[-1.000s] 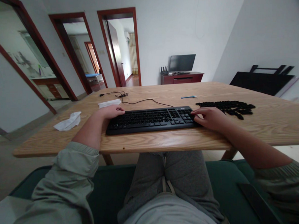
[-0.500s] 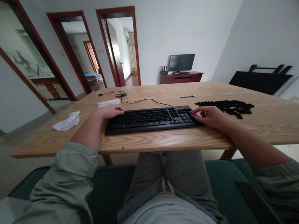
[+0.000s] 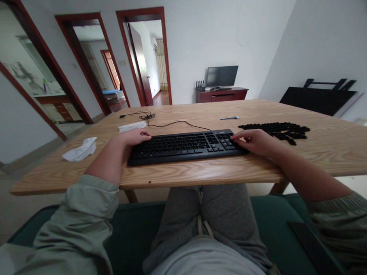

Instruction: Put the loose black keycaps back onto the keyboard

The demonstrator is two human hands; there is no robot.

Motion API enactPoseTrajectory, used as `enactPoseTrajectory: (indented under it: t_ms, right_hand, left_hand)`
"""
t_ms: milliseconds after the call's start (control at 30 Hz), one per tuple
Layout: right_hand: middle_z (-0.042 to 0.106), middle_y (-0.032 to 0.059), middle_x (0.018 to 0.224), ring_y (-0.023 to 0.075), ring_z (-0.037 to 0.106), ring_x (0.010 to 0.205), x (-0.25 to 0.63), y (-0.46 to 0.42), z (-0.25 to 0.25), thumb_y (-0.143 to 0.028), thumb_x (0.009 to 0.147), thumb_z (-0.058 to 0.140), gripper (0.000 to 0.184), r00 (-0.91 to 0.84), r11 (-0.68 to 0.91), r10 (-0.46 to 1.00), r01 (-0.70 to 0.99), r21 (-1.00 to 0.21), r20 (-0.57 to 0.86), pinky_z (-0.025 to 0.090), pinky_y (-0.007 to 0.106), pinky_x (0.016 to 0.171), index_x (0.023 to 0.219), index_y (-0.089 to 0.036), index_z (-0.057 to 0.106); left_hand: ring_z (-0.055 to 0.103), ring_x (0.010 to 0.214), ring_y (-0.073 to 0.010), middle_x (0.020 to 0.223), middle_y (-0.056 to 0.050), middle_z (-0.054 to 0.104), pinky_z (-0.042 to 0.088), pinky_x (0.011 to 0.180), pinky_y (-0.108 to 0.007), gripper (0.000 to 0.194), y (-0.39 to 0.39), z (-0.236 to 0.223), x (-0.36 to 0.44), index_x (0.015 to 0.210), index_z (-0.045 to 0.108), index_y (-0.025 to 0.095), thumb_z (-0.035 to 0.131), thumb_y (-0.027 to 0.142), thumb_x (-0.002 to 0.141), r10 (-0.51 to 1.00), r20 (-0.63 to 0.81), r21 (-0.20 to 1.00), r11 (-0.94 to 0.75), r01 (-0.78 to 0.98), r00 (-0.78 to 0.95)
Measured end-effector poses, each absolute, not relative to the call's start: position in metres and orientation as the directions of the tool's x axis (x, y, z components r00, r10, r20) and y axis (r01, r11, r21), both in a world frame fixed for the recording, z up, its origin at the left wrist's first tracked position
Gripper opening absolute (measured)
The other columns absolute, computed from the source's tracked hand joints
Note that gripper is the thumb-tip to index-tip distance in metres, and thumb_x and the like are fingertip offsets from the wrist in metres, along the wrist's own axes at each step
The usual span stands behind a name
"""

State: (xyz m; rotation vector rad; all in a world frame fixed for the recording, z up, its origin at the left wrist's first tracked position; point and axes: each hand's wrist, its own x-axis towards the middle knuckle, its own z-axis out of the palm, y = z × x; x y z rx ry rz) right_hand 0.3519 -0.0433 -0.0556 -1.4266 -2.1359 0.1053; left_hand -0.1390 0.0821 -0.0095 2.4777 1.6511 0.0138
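Observation:
A black keyboard lies flat near the front of the wooden table. My left hand is closed over its upper left corner, with thumb and fingers at the edge. On the right, my right hand has its fingertips pinched at the number pad. What those fingertips hold, if anything, is too small to make out. Bare key positions show across much of the keyboard, while some keycaps sit along the bottom row and on the number pad. Loose black keycaps lie in rows just beyond my right hand.
A coiled black cable runs behind the keyboard. Crumpled white tissue and a folded white tissue lie at the left. A small blue brush-like tool rests farther back on the table.
The whole view has shifted slightly to the left. Both hands stay at the same places on the keyboard, with hardly any finger movement to see.

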Motion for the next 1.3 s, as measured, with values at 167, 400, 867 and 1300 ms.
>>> enactPoseTrajectory:
  t_ms: [167,400,867,1300]
  right_hand:
    - [0.073,0.0062,0.118,0.0262,0.068,0.106,0.347,-0.051,-0.051,-0.027,0.084,0.056,0.031,-0.336,0.479,0.837,0.831,-0.282,0.432,0.051,0.044,0.101,0.105,-0.023,0.079]
    - [0.074,0.0060,0.117,0.0271,0.068,0.107,0.341,-0.052,-0.050,-0.026,0.081,0.057,0.033,-0.340,0.467,0.828,0.858,-0.215,0.446,0.051,0.045,0.102,0.105,-0.024,0.079]
    - [0.073,0.0070,0.117,0.0291,0.065,0.111,0.336,-0.053,-0.055,-0.026,0.083,0.056,0.034,-0.347,0.448,0.814,0.885,-0.124,0.467,0.049,0.047,0.103,0.110,-0.022,0.076]
    - [0.072,0.0077,0.121,0.0301,0.062,0.114,0.338,-0.051,-0.059,-0.027,0.086,0.050,0.039,-0.329,0.409,0.836,0.907,-0.099,0.440,0.048,0.047,0.102,0.115,-0.020,0.075]
  left_hand:
    - [0.065,0.113,-0.0254,0.125,-0.008,0.070,0.048,0.100,-0.031,0.053,0.079,-0.007,-0.136,0.117,0.070,0.020,0.048,0.055,0.084,0.916,-0.090,0.162,-0.373,0.914,0.390]
    - [0.064,0.114,-0.0267,0.127,-0.011,0.069,0.047,0.103,-0.033,0.056,0.083,-0.010,-0.140,0.119,0.070,0.018,0.048,0.056,0.085,0.907,-0.086,0.150,-0.398,0.905,0.413]
    - [0.065,0.114,-0.0280,0.126,-0.010,0.070,0.049,0.102,-0.034,0.053,0.080,-0.009,-0.138,0.117,0.072,0.021,0.050,0.056,0.085,0.915,-0.071,0.151,-0.384,0.911,0.397]
    - [0.062,0.118,-0.0244,0.131,-0.009,0.067,0.045,0.104,-0.031,0.052,0.081,-0.010,-0.137,0.124,0.067,0.018,0.047,0.050,0.088,0.910,-0.100,0.126,-0.389,0.913,0.402]
